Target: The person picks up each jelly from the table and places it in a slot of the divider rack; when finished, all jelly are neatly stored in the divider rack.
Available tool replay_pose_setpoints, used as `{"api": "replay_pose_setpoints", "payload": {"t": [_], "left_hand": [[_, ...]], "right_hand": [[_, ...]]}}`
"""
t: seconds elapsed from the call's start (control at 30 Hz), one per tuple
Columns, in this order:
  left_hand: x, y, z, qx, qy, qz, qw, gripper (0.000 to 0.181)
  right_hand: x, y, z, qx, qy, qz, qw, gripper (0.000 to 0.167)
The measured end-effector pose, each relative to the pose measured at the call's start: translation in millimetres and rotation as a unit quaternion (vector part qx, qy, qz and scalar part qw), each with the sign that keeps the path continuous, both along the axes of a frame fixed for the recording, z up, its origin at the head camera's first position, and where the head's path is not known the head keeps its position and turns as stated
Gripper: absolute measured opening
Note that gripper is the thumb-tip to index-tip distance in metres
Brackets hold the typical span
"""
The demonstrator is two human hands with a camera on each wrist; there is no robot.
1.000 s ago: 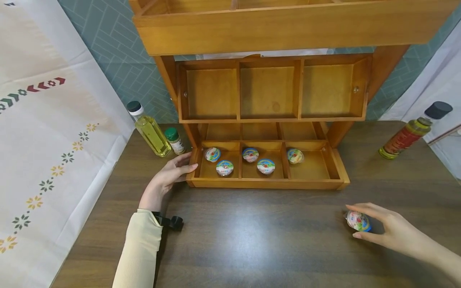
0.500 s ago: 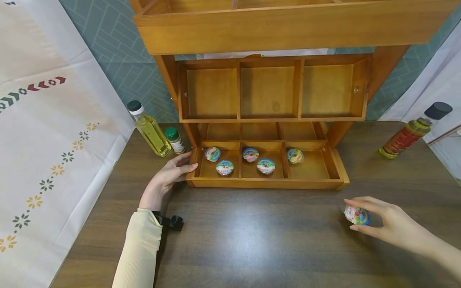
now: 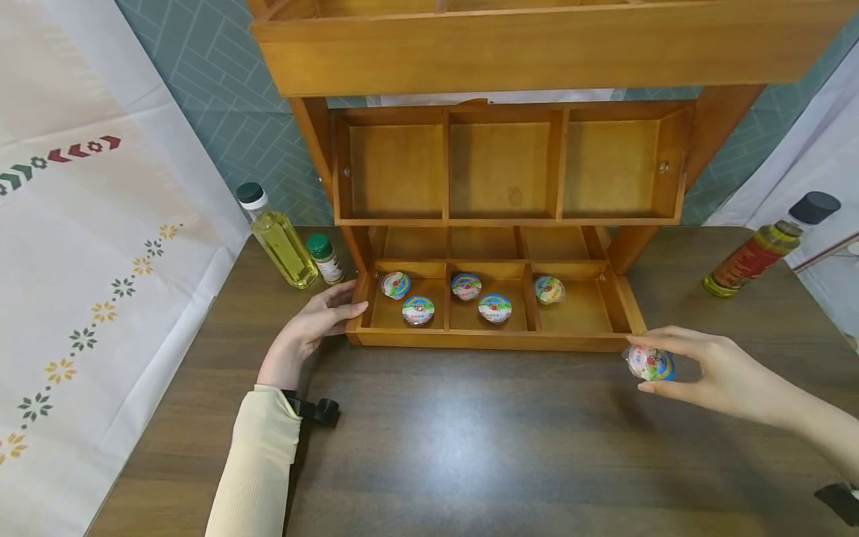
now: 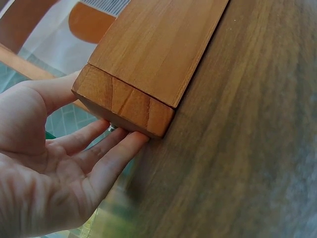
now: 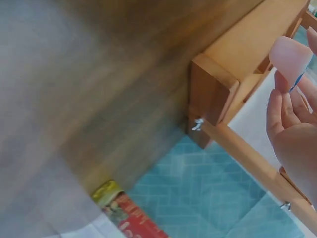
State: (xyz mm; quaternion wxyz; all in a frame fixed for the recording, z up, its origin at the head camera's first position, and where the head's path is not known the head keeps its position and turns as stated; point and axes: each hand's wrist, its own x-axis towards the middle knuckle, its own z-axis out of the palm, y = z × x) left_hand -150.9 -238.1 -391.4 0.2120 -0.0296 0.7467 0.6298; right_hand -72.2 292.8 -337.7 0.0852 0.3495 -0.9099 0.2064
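Note:
Thumb and fingers of my right hand pinch a small jelly cup with a printed lid, held above the table near the right front corner of a wooden rack's bottom tray. In the right wrist view the cup shows its pale pink body. My left hand grips the tray's left end, thumb over the rim and fingers against the outer side, as the left wrist view shows. Inside the tray, two jelly cups lie in the left compartment, two in the middle, and one in the right.
The rack's middle tier and top tier rise above the tray. Left of it stand an oil bottle and a green-capped jar. Another oil bottle stands at the right. A patterned cloth borders the left side.
My right hand has lifted the jelly cup off the table and carried it up and slightly left, toward the tray's right corner. The left hand stays on the tray's end.

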Motion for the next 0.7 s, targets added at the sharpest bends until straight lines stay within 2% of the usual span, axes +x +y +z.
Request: {"api": "replay_pose_setpoints", "payload": {"t": [0.3, 0.57, 0.7], "left_hand": [[0.6, -1.2, -2.1, 0.001, 0.001, 0.002, 1.0000, 0.073], [0.1, -2.3, -3.4, -0.003, -0.004, 0.010, 0.9999, 0.073], [0.2, -0.8, -1.2, -0.001, -0.006, 0.013, 0.9999, 0.073]], "right_hand": [[-37.1, -17, 7.7, -0.018, 0.002, -0.008, 0.9998, 0.059], [-69.6, -27, 3.0, 0.001, -0.035, -0.011, 0.9993, 0.052], [-84.4, -30, -1.7, 0.007, -0.085, -0.027, 0.9960, 0.050]]}}
